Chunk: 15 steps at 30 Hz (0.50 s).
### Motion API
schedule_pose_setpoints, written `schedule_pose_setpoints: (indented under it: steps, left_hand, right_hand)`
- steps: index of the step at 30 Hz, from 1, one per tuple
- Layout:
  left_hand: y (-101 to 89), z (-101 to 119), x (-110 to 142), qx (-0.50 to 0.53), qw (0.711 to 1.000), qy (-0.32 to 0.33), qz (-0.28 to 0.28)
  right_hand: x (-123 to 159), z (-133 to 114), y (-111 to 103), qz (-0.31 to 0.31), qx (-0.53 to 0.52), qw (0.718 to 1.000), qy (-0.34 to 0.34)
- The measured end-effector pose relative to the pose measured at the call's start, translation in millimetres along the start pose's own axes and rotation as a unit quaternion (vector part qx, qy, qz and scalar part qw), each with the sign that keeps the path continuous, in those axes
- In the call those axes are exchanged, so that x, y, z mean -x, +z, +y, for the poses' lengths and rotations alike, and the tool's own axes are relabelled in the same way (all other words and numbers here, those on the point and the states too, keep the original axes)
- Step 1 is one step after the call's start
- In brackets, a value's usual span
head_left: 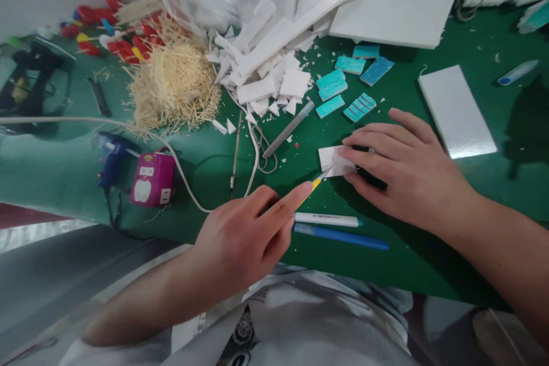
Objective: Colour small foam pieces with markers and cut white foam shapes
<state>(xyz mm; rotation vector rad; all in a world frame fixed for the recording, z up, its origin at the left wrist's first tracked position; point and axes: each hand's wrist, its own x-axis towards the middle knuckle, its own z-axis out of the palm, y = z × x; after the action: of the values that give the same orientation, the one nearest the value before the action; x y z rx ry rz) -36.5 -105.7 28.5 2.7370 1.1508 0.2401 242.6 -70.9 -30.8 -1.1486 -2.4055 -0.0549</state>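
Note:
My left hand [249,229] is closed around a yellow craft knife [315,184], index finger stretched along it. The knife's blade tip meets the lower edge of a small white foam board piece [328,159] lying on the green table. From the right, my right hand [403,166] holds that piece down with its fingertips, covering its right end. Just below the piece lie a white marker [328,219] and a capped blue pen [343,237]. Above it are several small foam pieces coloured turquoise and blue [330,106], one of them striped [360,107].
White foam scraps [274,77] heap up beside a pile of thin wooden sticks [171,86]. A large white board [394,0] lies at the back, a white slab [458,111] at right. At left are a magenta socket block [153,179], a blue glue gun [112,157] and a white cable [184,174].

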Motion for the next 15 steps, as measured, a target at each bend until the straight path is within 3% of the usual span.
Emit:
schedule_pose_setpoints:
  steps: [7,15]
  left_hand:
    - [-5.4,0.2,-6.9,-0.008,1.000,0.018,-0.014]
    - [-1.8,2.7,-0.1,-0.004,1.000,-0.005,-0.026]
  right_hand:
    - [-0.1,1.7,0.3,0.008,0.032,0.999,-0.022]
    - [-4.8,2.0,-7.9,-0.001,0.045,0.998,-0.038]
